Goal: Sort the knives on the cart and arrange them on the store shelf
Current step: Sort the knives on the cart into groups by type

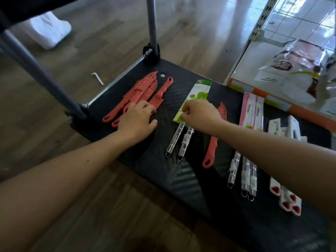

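Head view looks down on a brown wood-plank floor (pixel 109 33) and, across it, the black flat cart deck (pixel 209 206) where all your knives lie. Beyond the deck's far right edge stands the white store shelf with an orange front strip (pixel 269 98), carrying shiny plastic bags (pixel 300 60). Grey metal cart posts (pixel 151 20) rise from the deck's far left corners, and a white bag (pixel 49 30) sits on the floor behind them. Both of your bare forearms reach in over the deck. Your left hand (pixel 138 117) lies fairly flat, thumb spread to the side, with its fingers resting on the handles of the salmon-red plastic sheathed knives (pixel 143 88), which are bunched at the deck's far left corner. Your right hand (pixel 198 115) is curled, thumb and fingers pinching the near edge of the green-and-white card pack of steel-handled knives (pixel 196 95), which lies mid-deck with its handles pointing toward you. A single salmon-red knife (pixel 211 151) lies just right of that pack, partly hidden under your right wrist. Farther right lie the pink-packed steel-handled knives (pixel 251 110), then the white knives with red heart-shaped ends (pixel 289 200), partly covered by your right forearm. A small white bent strip (pixel 97 78) lies on the floor off the deck's left side.
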`<state>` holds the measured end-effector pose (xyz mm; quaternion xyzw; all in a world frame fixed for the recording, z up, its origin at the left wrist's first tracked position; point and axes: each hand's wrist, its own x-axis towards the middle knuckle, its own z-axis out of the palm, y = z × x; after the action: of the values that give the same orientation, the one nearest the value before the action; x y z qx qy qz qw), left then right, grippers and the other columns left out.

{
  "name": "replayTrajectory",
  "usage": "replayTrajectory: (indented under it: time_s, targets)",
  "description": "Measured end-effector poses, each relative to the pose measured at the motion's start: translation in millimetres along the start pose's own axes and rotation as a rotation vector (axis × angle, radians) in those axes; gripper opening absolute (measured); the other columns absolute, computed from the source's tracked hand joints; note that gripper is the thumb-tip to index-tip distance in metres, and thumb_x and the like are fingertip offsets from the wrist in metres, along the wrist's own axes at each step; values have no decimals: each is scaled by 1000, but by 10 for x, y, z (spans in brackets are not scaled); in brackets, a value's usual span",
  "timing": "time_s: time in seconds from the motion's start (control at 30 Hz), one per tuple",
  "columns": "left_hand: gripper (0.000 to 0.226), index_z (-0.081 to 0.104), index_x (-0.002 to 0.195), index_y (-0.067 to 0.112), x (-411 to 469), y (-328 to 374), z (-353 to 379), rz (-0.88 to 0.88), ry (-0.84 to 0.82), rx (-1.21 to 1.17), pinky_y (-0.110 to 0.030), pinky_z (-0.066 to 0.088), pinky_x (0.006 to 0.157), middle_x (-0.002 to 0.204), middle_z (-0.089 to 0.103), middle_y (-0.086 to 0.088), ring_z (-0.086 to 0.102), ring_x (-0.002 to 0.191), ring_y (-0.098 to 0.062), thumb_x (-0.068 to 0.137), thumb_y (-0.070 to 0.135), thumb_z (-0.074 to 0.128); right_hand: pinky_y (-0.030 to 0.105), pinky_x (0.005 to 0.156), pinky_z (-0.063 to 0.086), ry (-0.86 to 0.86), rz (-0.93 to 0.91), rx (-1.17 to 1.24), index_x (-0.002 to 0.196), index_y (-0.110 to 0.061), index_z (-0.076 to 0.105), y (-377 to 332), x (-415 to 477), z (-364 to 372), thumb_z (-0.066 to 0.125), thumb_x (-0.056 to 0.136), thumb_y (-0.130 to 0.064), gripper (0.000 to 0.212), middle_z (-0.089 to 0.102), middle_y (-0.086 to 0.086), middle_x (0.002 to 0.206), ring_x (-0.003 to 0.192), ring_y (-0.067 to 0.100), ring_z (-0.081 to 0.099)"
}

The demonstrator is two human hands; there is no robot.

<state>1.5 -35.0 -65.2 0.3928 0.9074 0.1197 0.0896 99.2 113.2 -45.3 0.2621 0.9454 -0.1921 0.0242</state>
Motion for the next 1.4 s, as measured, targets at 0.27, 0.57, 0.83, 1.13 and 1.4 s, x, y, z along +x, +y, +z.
replayTrajectory:
  time_s: [0.27,0.57,0.83,1.13,1.4]
  targets:
    - [48,43,130,15,209,-276,2,-158,58,-13,-41,41,91,136,41,-7,37,120,-30,89,38,51,39,79,48,6,-143,-84,113,-14,55,-155,274,271,52,85,-18,28,54,7,113,103,29,55]
    - [69,29,137,11,501,-441,91,-269,59,68,-42,37,94,137,41,-10,35,122,-32,87,56,45,40,88,43,45,-301,-378,149,-25,10,-186,873,329,44,90,-2,71,16,-4,156,132,27,31]
    - [49,41,128,15,555,-544,193,-207,91,154,-39,35,93,134,39,-7,33,120,-29,93,49,37,39,95,38,-13,-289,-375,143,-22,28,-178,1115,485,45,92,-11,55,32,-1,148,134,25,29]
    - [38,49,123,8,563,-516,170,-190,138,-48,-33,41,81,121,44,-9,43,111,-24,95,34,42,34,94,33,107,-459,-624,129,-19,45,-86,975,341,41,94,-14,35,48,-1,134,122,26,38]
    - [38,50,125,5,471,-409,99,-204,250,-199,-29,38,87,118,45,-11,45,111,-25,95,28,45,35,66,46,246,-523,-715,92,-10,64,10,833,214,73,64,-10,30,65,5,92,98,28,53]
